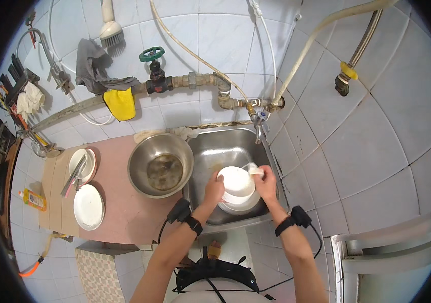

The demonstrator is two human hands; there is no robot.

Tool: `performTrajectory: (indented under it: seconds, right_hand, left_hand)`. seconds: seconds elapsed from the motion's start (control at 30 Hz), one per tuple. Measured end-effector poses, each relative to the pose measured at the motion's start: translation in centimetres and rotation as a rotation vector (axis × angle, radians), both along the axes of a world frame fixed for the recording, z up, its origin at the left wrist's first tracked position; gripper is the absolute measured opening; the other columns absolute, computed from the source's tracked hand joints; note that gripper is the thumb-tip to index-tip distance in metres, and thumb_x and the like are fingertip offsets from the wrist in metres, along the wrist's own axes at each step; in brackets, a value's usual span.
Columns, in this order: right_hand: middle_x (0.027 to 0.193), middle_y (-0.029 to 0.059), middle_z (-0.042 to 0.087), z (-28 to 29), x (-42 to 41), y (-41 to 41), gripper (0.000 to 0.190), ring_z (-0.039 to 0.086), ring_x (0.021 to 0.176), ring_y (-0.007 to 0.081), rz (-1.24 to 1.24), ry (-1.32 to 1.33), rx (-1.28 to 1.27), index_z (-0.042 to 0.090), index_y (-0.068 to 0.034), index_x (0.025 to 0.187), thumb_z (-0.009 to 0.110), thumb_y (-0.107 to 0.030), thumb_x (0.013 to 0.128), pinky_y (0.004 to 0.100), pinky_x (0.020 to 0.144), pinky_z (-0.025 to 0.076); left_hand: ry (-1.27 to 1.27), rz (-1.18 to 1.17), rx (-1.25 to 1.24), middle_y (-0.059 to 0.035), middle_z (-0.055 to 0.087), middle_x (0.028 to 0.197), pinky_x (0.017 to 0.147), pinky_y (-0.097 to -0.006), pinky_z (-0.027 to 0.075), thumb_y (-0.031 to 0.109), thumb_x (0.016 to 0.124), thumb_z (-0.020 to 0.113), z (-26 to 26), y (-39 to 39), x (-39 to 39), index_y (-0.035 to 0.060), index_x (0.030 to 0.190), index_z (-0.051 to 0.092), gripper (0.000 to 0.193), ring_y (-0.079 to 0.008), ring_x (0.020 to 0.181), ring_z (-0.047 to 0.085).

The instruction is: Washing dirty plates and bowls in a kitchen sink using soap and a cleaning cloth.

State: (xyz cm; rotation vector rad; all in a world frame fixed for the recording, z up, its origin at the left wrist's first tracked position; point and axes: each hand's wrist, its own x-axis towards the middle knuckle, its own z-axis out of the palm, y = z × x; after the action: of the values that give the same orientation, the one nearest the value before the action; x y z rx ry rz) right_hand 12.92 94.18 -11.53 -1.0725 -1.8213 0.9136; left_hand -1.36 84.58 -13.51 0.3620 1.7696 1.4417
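Observation:
Over the stainless steel sink (204, 151), my left hand (214, 190) grips the left rim of a white bowl (236, 183). My right hand (266, 183) pinches a crumpled whitish cloth or sponge (255, 170) by the bowl's right side. Below the held bowl, a second white dish (244, 206) sits in the sink, partly hidden. The metal tap (259, 128) is beyond my hands at the sink's far right corner; I cannot tell whether water runs from it.
Left of the sink, a steel basin (135, 170) holds murky liquid. The pinkish counter (115, 204) bears stacked white bowls (80, 164) with chopsticks, a white oval plate (88, 207) and a yellow-orange bottle (33, 200). Pipes with a green-wheeled valve (152, 54) cross the back wall. Tiled wall (314, 170) bounds the right.

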Motion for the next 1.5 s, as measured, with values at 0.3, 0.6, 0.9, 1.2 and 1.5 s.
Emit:
performTrajectory:
  seconds: [0.3,0.6,0.9,1.2,1.5]
  right_hand:
    - [0.086,0.0099,0.046,4.9,0.3,-6.3,0.036,0.052,0.068,0.0174,0.148,-0.071,0.2,0.055,-0.01,0.106,0.052,-0.005,0.07,0.0275,0.057,0.044]
    - [0.082,0.0106,0.048,5.8,-2.7,-3.3,0.028,0.048,0.073,0.0262,0.147,-0.381,0.715,0.055,-0.004,0.093,0.054,-0.009,0.066,0.0341,0.062,0.041]
    - [0.088,0.0107,0.06,5.0,-1.6,1.7,0.023,0.059,0.079,0.0196,0.382,0.504,-0.93,0.053,0.004,0.096,0.047,-0.012,0.08,0.0275,0.072,0.047]
    - [0.077,0.0082,0.06,3.7,-1.6,0.5,0.028,0.059,0.071,0.0195,0.326,0.844,-1.141,0.057,-0.003,0.087,0.046,-0.027,0.077,0.0292,0.064,0.048]
    - [0.071,0.01,0.057,4.4,-1.0,1.0,0.024,0.056,0.058,0.0168,0.307,0.38,-0.984,0.055,0.004,0.078,0.057,-0.019,0.071,0.0282,0.049,0.046]
  left_hand:
    - [-1.184,-0.099,0.017,-0.0057,0.057,0.087,0.059,-0.0284,0.048,0.023,0.083,0.039,-1.2,0.5,0.5,0.0092,0.095,0.052,0.023,-0.0167,0.07,0.054]
    - [-1.106,0.114,0.026,-0.0092,0.054,0.096,0.068,-0.0344,0.049,0.025,0.085,0.037,0.4,0.0,3.3,0.0084,0.103,0.05,0.028,-0.0226,0.086,0.055]
    - [-1.427,-0.323,0.026,-0.0151,0.047,0.087,0.046,-0.02,0.041,0.027,0.084,0.032,0.0,-1.8,0.4,0.0073,0.113,0.042,0.037,-0.0183,0.065,0.047]
    - [-1.656,-0.629,0.203,-0.0194,0.049,0.092,0.05,-0.0245,0.046,0.038,0.083,0.039,1.9,-1.3,-1.1,0.0064,0.114,0.044,0.045,-0.0209,0.061,0.053]
    - [0.424,-0.958,-0.019,-0.0067,0.061,0.085,0.064,-0.0253,0.045,0.047,0.077,0.055,11.4,-0.1,-1.5,-0.0004,0.096,0.058,0.051,-0.0142,0.072,0.058]
